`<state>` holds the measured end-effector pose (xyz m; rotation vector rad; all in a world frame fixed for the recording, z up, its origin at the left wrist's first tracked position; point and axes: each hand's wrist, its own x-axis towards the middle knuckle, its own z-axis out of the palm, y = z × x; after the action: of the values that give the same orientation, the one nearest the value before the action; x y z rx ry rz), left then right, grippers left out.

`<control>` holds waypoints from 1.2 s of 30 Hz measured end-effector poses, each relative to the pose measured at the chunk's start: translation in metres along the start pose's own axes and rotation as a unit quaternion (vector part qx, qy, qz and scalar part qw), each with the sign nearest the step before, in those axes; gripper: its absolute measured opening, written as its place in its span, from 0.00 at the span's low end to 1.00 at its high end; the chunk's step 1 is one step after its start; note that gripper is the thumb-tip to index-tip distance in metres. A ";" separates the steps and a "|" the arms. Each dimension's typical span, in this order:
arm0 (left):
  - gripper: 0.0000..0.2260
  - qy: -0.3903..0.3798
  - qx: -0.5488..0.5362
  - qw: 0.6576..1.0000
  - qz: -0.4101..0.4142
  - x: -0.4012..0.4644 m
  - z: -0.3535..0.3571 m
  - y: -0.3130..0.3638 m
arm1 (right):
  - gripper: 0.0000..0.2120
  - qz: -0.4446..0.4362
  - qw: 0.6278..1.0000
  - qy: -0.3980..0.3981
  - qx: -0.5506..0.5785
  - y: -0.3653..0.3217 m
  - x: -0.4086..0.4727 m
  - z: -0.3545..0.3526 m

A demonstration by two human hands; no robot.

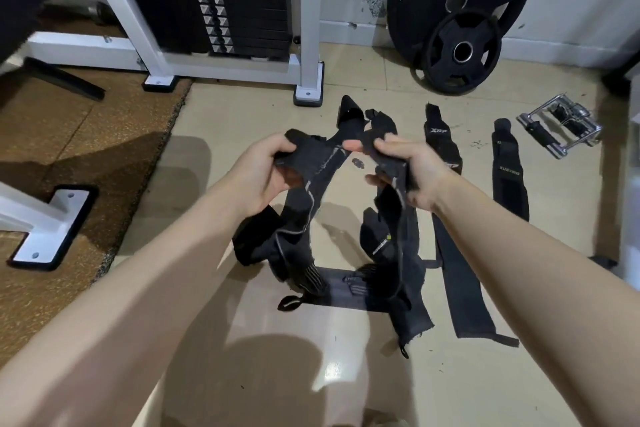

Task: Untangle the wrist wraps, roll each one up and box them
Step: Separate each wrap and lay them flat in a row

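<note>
A tangle of black wrist wraps point(311, 204) with grey stitching hangs between my two hands above the tiled floor, its loose ends trailing down onto the tiles. My left hand point(263, 173) grips the tangle's left part with curled fingers. My right hand point(405, 166) pinches and grips the right part. To the right, two more black wraps lie flat and straight on the floor: a long one point(450, 236) with white lettering and a shorter one point(509, 173). No box is in view.
A white-framed weight machine point(308, 45) with a black plate stack stands at the back. Two black weight plates point(460, 21) lean on the wall. A chrome cable handle point(561, 128) lies at far right. Brown rubber matting point(86, 156) covers the floor on the left.
</note>
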<state>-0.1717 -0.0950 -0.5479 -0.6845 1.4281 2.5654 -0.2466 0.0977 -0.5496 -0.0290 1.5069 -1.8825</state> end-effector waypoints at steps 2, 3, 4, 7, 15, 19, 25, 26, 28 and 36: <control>0.10 -0.026 0.027 0.999 0.012 0.001 0.006 0.007 | 0.10 0.025 0.999 -0.039 -0.027 -0.002 -0.006 0.011; 0.10 -0.035 0.041 0.998 0.024 0.000 0.007 0.010 | 0.10 0.036 0.997 -0.054 -0.040 -0.002 -0.008 0.012; 0.10 -0.039 0.053 0.997 0.038 -0.001 0.008 0.012 | 0.11 0.044 0.996 -0.065 -0.051 -0.002 -0.010 0.013; 0.09 -0.003 0.044 0.997 0.067 -0.005 0.009 0.017 | 0.11 0.040 0.994 -0.084 -0.061 -0.007 -0.017 0.015; 0.31 -0.024 -0.075 0.997 -0.004 -0.016 0.015 0.016 | 0.13 -0.012 0.996 -0.070 -0.052 -0.017 -0.024 0.024; 0.40 -0.183 0.058 0.981 -0.031 -0.028 0.013 -0.002 | 0.10 -0.066 0.995 -0.036 0.063 -0.024 -0.021 0.030; 0.10 -0.019 0.053 0.995 0.082 -0.023 0.013 -0.011 | 0.10 -0.099 0.992 0.033 0.066 -0.028 -0.014 0.023; 0.10 -0.008 0.033 0.995 0.089 -0.022 0.011 -0.008 | 0.10 -0.101 0.991 0.051 0.068 -0.028 -0.013 0.019; 0.10 0.019 0.006 0.996 0.093 -0.022 0.007 -0.004 | 0.11 -0.097 0.989 0.088 0.068 -0.024 -0.011 0.013; 0.04 0.087 -0.083 0.990 0.078 -0.020 0.000 0.004 | 0.10 -0.058 0.988 0.120 0.073 -0.014 -0.005 0.014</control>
<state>-0.1554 -0.0947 -0.5360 -0.8718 1.3772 2.8325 -0.2441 0.0893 -0.5311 0.1875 1.5489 -2.1485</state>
